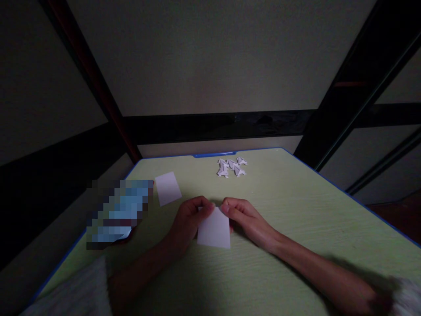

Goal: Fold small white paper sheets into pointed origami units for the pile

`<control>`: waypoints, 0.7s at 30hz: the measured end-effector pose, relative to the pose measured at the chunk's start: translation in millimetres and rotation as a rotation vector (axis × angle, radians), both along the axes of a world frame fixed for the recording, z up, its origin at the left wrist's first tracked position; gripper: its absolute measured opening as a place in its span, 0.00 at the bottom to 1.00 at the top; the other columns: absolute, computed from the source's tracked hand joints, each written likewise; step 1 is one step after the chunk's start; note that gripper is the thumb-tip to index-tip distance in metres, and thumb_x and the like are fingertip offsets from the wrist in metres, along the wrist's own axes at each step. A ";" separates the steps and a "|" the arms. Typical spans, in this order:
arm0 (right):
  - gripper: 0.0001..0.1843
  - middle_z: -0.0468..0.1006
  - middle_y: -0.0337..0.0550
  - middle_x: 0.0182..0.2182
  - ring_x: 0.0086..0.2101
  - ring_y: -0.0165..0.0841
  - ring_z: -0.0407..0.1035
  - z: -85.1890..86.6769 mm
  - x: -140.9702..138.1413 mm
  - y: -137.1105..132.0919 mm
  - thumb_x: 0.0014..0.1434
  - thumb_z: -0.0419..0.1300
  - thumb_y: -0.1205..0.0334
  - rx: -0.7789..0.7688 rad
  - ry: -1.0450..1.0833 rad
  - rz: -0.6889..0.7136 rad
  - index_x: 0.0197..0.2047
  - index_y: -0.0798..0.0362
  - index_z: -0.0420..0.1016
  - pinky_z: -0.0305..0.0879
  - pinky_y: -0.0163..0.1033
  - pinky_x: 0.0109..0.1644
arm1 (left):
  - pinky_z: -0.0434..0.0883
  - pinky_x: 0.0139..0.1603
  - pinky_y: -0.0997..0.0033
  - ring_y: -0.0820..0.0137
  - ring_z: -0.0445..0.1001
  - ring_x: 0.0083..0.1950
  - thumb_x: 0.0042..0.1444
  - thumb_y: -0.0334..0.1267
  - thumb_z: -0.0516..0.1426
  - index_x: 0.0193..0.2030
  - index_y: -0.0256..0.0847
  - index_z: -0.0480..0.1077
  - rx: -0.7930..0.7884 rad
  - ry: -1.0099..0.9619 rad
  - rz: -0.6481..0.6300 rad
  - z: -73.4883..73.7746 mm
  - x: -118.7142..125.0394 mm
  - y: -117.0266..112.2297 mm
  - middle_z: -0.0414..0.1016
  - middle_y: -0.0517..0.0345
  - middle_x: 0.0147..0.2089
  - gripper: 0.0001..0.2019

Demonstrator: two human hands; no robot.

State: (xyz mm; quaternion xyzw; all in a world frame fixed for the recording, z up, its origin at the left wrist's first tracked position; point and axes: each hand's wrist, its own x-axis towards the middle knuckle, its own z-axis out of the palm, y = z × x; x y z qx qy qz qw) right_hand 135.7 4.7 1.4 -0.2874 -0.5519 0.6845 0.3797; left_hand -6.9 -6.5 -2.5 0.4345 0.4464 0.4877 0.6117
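Note:
A small white sheet of paper (pixel 214 230) is held up near the middle of the table, its far edge pinched between both hands. My left hand (pixel 192 219) grips the upper left corner, thumb on top and fingers curled behind. At the upper right corner, my right hand (pixel 246 217) pinches the sheet the same way. The fingers behind the paper are mostly hidden. Beyond the hands lie several folded white paper figures (pixel 231 166) in a cluster. Another flat white sheet (pixel 168 188) rests to the left of my left hand, apart from it.
The pale green table (pixel 296 210) has a blue edge and a blue strip (pixel 214 154) at its far side. On the left lies a pixelated, bluish flat object (pixel 123 213) with a dark red rim. Dark-framed panels (pixel 213 66) rise behind the table.

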 end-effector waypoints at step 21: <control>0.13 0.57 0.30 0.11 0.11 0.19 0.49 7.3 5.9 1.3 0.40 0.57 0.60 -0.225 0.159 -0.109 0.15 0.55 0.56 0.43 0.27 0.13 | 0.52 0.12 0.81 0.81 0.57 0.10 0.40 0.37 0.53 0.17 0.36 0.63 -0.001 -0.034 -0.313 2.4 -4.6 -0.2 0.63 0.65 0.10 0.08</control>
